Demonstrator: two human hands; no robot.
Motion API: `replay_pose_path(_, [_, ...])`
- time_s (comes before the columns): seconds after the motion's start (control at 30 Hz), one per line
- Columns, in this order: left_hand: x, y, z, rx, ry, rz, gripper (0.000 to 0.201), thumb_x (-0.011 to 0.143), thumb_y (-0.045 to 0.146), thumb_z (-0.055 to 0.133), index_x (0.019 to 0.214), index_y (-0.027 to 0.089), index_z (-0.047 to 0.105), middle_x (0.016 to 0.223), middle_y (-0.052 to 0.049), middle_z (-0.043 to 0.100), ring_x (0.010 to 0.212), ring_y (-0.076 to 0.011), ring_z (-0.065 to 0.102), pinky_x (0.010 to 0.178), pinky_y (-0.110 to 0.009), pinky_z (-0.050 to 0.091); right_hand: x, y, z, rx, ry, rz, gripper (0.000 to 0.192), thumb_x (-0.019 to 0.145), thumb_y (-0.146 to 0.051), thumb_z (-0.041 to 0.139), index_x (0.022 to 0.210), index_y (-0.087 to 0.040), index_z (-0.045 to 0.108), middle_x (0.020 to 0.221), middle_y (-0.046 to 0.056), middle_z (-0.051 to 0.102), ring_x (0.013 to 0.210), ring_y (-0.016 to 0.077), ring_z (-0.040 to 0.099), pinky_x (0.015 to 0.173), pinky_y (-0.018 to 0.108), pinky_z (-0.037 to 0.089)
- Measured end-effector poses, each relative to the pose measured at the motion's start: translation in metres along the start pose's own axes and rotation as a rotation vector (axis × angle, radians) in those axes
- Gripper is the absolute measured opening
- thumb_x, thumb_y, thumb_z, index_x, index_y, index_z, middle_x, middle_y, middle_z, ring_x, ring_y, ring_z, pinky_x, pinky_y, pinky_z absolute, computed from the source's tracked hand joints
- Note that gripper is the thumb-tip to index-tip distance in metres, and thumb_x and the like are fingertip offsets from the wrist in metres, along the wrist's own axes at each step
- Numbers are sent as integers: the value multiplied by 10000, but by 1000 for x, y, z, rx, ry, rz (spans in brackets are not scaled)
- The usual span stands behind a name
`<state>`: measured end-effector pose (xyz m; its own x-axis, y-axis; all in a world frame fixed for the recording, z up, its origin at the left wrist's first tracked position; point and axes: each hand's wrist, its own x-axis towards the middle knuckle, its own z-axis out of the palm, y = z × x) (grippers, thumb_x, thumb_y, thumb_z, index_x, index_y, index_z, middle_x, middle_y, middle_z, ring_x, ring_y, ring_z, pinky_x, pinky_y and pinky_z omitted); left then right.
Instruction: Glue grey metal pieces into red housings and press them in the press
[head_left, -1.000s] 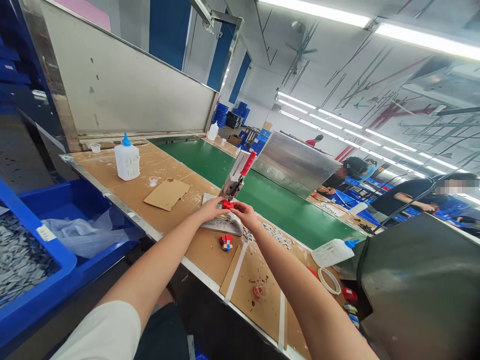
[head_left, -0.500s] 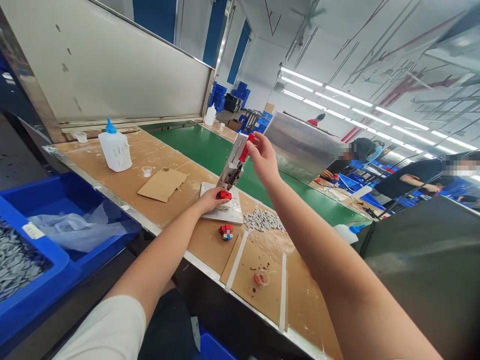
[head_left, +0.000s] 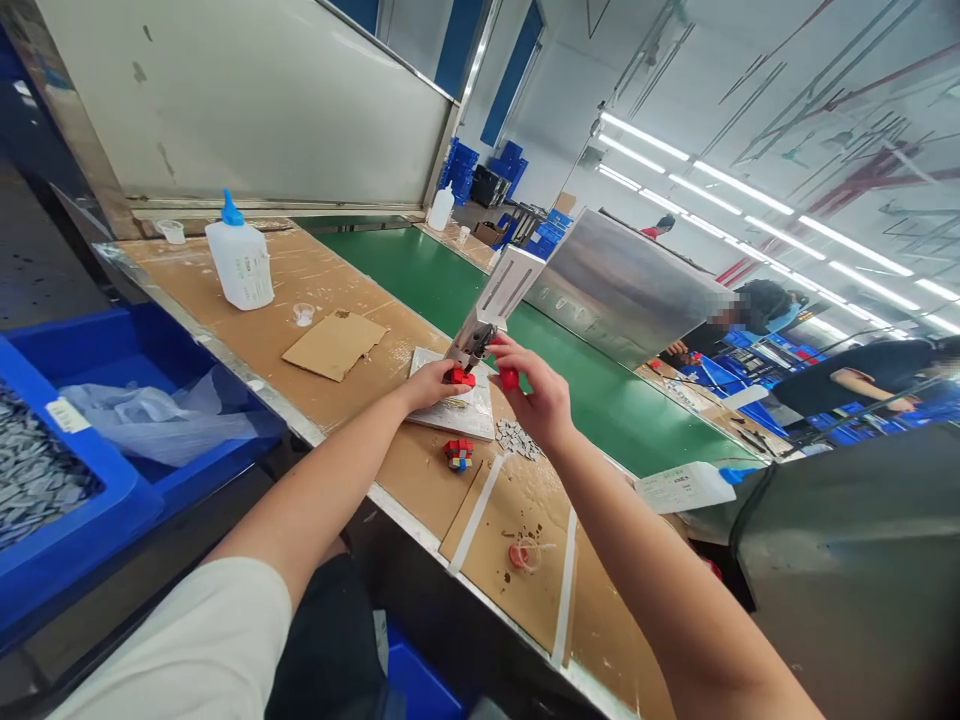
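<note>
Head view: left hand (head_left: 429, 383) grip clamped on red piece (head_left: 462, 377) under press (head_left: 491, 310).

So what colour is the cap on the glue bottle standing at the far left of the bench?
Blue, on the white plastic glue bottle; head view.

On my left I see a white plastic glue bottle with a blue cap (head_left: 240, 257) standing on the brown surface (head_left: 330, 285), near a flat cardboard scrap (head_left: 334, 344) and blue plastic bin (head_left: 97, 400).
</note>
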<state>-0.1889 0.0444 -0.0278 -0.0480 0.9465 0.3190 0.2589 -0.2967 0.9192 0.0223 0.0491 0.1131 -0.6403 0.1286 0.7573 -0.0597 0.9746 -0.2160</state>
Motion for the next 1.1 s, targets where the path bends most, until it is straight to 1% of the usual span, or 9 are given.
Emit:
replay_pose_path(0.1, [0, 2, 0, 14, -1, 16, 526, 779, 530, 775, 1129, 143, 711, 1016, -82, 738, 949, -253, 674, 910, -384, 528, -20, 5, 10, -39, -14, -63, 112, 1050, -250, 594, 1135, -234, 664, 1282, 94, 757, 1404, 290, 613, 1161, 549, 565])
replay_pose_path(0.2, [-1, 3, 1, -12, 0, 7, 546, 780, 539, 773, 1149, 143, 705, 1007, -78, 737, 934, -247, 670, 895, -372, 525, -31, 12, 17, -51, 3, -105, 170, 1041, -194, 595, 1193, -237, 660, 1344, 91, 736, 1433, 289, 585, 1175, 571, 552])
replay_pose_path(0.47, [0, -1, 3, -49, 6, -8, 573, 759, 535, 778, 1160, 139, 674, 995, -67, 723, 914, -231, 652, 890, -368, 512, -42, 20, 24, -118, -4, -172, 242, 1016, -149, 626, 1234, -245, 671, 1346, 85, 740, 1432, 293, 582, 1148, 551, 580])
replay_pose_path(0.63, [-1, -1, 4, -3, 7, 29, 511, 788, 520, 762, 1135, 152, 691, 1006, -63, 730, 928, -232, 658, 890, -357, 511, -49, 26, 25, -168, -27, -219, 285, 1006, -116, 630, 1256, -239, 687, 1353, 81, 739, 1430, 285, 584, 1143, 516, 591])
replay_pose_path(0.8, [-1, -4, 4, -12, 20, 30, 499, 790, 526, 766, 1123, 161, 697, 1037, -74, 742, 959, -253, 681, 904, -368, 525, -54, 35, 27, -217, -35, -285, 267, 998, -125, 643, 1231, -231, 720, 1301, 77, 766, 1397, 286, 613, 1119, 496, 612])
replay_pose_path(0.9, [2, -9, 5, -18, 17, 32, 515, 790, 544, 784, 1132, 167, 705, 1057, -79, 758, 987, -261, 691, 920, -372, 534, -59, 43, 29, -241, -63, -311, 250, 994, -136, 650, 1207, -234, 738, 1293, 74, 769, 1405, 294, 601, 1117, 501, 614])
replay_pose_path(1.0, [5, -15, 6, -20, 18, -6, 557, 773, 550, 812, 1153, 160, 695, 1038, -80, 763, 970, -260, 692, 908, -386, 546, -68, 58, 32, -247, -113, -322, 248, 1000, -143, 634, 1202, -236, 744, 1313, 78, 760, 1432, 286, 572, 1152, 504, 583])
replay_pose_path(1.1, [5, -19, 6, -36, 11, -7, 572, 783, 549, 809, 1181, 155, 688, 1073, -89, 761, 993, -262, 697, 946, -410, 551, -78, 75, 37, -252, -201, -286, 301, 1017, -140, 571, 1246, -247, 735, 1350, 83, 741, 1464, 262, 541, 1228, 540, 490])
